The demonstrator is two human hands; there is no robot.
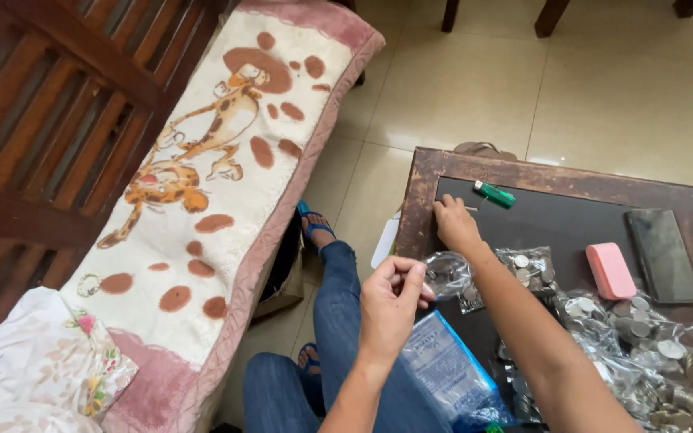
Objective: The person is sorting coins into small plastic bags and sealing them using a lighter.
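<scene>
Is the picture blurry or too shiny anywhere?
In the head view, soft daylight leaves a pale shine on the floor tiles; the coin bags glint; the left hand and right hand look slightly soft, and the bench leans from lens bending at the edge.

Soft daylight, evenly bright, sharp throughout

We see a pale sheen on the glossy cream floor tiles [627,88], faint shadows under the dark wooden table [555,216], and slight wide-angle bending at the edges.
</scene>
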